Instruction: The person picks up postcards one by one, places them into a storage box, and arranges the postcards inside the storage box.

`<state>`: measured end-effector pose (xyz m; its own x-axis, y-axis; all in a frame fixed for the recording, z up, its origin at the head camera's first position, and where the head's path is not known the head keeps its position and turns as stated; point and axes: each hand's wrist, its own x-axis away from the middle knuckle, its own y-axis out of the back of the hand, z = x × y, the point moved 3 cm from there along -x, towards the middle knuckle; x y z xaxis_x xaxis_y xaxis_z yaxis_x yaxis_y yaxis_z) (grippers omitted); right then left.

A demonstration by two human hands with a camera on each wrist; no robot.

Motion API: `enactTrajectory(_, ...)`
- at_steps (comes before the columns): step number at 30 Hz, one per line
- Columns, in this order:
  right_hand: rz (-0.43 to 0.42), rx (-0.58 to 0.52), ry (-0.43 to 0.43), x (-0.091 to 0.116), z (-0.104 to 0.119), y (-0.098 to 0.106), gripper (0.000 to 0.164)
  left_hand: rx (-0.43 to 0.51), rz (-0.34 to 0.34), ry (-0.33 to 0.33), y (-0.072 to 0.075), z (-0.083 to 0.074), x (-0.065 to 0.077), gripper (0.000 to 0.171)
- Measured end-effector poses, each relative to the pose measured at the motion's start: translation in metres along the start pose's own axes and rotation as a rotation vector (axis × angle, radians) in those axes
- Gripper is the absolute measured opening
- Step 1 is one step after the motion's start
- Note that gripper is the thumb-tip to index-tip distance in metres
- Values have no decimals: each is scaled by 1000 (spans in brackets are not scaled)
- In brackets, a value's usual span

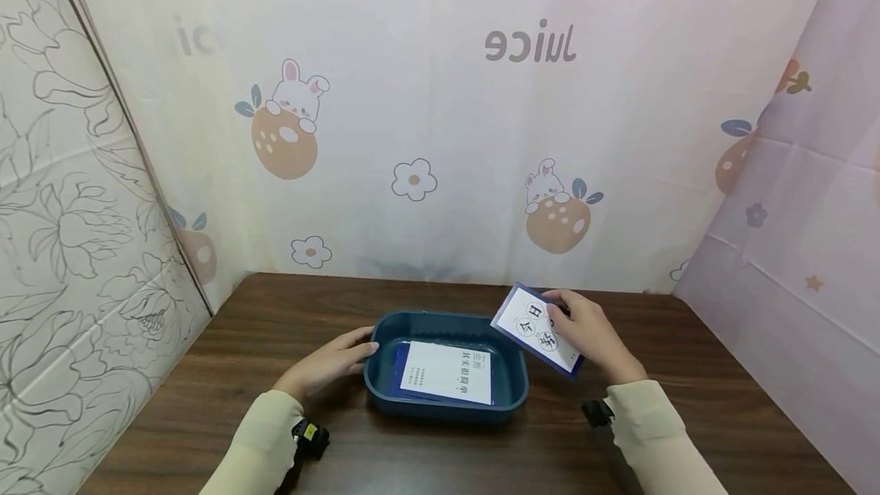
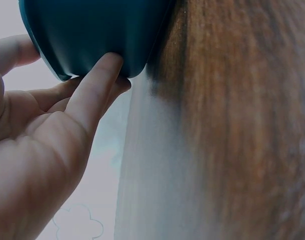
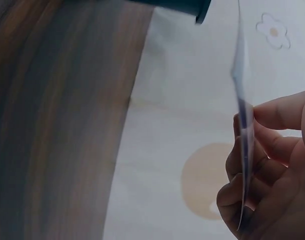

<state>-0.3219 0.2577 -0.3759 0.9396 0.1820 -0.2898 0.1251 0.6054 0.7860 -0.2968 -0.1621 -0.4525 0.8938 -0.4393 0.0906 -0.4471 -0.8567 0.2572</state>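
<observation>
A dark teal plastic basin [image 1: 448,412] sits on the table, a white printed card [image 1: 436,373] lying inside over a blue backing. My left hand [image 1: 331,363] grips the basin's left end, with a fingertip over the rim and other fingers against the outer wall [image 2: 92,30]. Up at the right of the basin, my right hand [image 1: 587,331] pinches a white card with a blue border [image 1: 525,323], printed with large characters. Seen edge-on in the right wrist view, this thin card [image 3: 244,125] has the thumb on one face and curled fingers on the other.
The brown wooden table [image 1: 385,457] runs back to a pale printed curtain [image 1: 426,98]. More curtain hangs along both sides. A small dark device is strapped at each wrist, below the pale sleeves [image 1: 257,434].
</observation>
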Motion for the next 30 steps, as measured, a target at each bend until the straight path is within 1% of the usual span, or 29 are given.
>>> enactTrajectory(3, 8, 3, 28, 0, 11, -2, 33, -2, -3, -2, -1, -1, 1, 63)
enactTrajectory(5, 22, 4, 33, -1, 18, -4, 32, -1, 0, -4, -1, -2, 1, 61)
enactTrajectory(11, 82, -4, 34, -3, 39, -12, 30, -1, -6, 3, -1, -1, 1, 64)
enactTrajectory(15, 119, -5, 53, -4, 54, -17, 28, -1, -8, 4, 0, -1, 1, 66)
enactTrajectory(22, 175, -4, 117, -11, 74, -26, 27, -10, -8, 0, -1, -2, 2, 63)
enactTrajectory(30, 225, 15, 144, -17, 96, -42, 27, -15, -16, 10, 0, -1, 0, 63)
